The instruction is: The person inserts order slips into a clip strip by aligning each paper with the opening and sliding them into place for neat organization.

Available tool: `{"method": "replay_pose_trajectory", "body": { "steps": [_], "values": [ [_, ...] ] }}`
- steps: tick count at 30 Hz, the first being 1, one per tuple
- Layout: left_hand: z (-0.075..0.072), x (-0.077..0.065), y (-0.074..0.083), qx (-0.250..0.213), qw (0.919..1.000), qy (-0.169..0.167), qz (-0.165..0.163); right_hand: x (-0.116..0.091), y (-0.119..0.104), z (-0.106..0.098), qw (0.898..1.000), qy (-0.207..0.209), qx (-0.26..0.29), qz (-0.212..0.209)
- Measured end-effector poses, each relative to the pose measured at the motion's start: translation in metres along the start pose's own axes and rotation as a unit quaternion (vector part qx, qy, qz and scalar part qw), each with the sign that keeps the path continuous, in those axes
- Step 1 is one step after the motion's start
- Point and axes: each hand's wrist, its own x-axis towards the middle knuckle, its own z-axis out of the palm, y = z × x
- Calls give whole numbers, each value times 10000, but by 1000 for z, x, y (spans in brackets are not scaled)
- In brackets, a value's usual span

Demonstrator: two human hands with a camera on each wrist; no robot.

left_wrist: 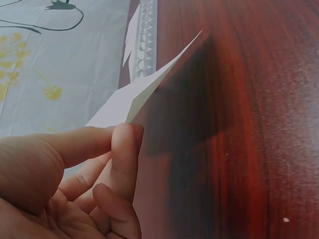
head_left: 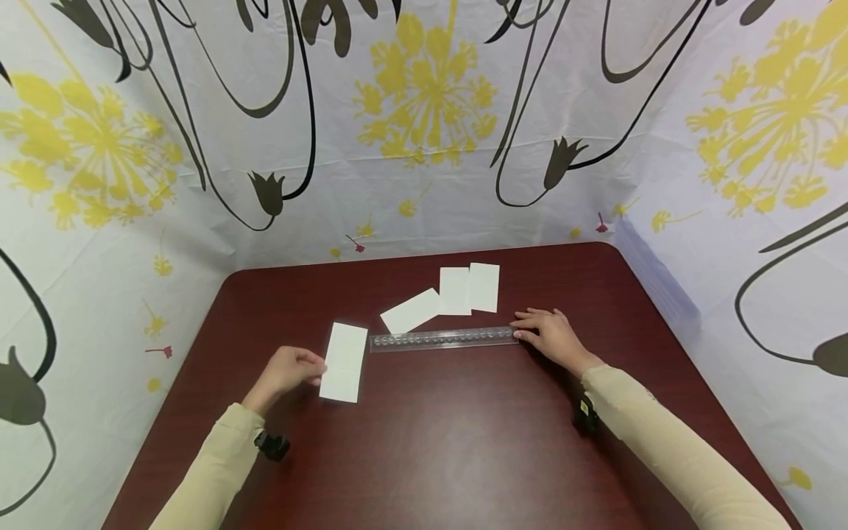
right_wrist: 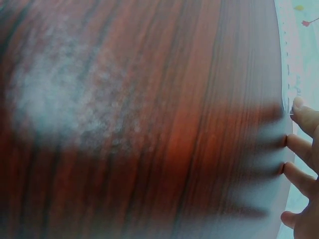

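Note:
Between thumb and fingers, my left hand [head_left: 288, 372] pinches the left edge of a white paper slip [head_left: 344, 361] with a crease across it. The left wrist view shows this slip [left_wrist: 122, 102] tilted and bent along the crease, its shadow on the table. A clear plastic ruler [head_left: 444, 338] lies flat just right of the slip. At the ruler's right end, my right hand [head_left: 553, 335] rests with fingers spread. In the right wrist view its thumb tip is right at the end of the ruler [right_wrist: 288, 59], the other fingertips beside it on the table.
Behind the ruler lie three white paper pieces: a slanted one [head_left: 409, 312] reaching the ruler's back edge, and two upright ones [head_left: 454, 291] side by side, slightly overlapping. The dark red wooden table [head_left: 437, 442] has rounded far corners. Patterned white sheeting [head_left: 424, 206] surrounds it.

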Motion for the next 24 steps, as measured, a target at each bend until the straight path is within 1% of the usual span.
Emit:
{"method": "replay_pose_trajectory", "body": {
  "steps": [9,16,17,24],
  "values": [
    [5,-3,-2,-110,9998,-11,-137,0,1,0,10000,22,-4,-23],
    [8,-6,-1,-218,9997,-77,-119,0,2,0,10000,30,-33,-21],
    [9,-6,-1,-260,9995,-70,-168,0,2,0,10000,30,-30,-20],
    [12,-8,-2,-345,9992,-119,-182,-1,1,0,10000,3,-9,-8]
  ]
}}
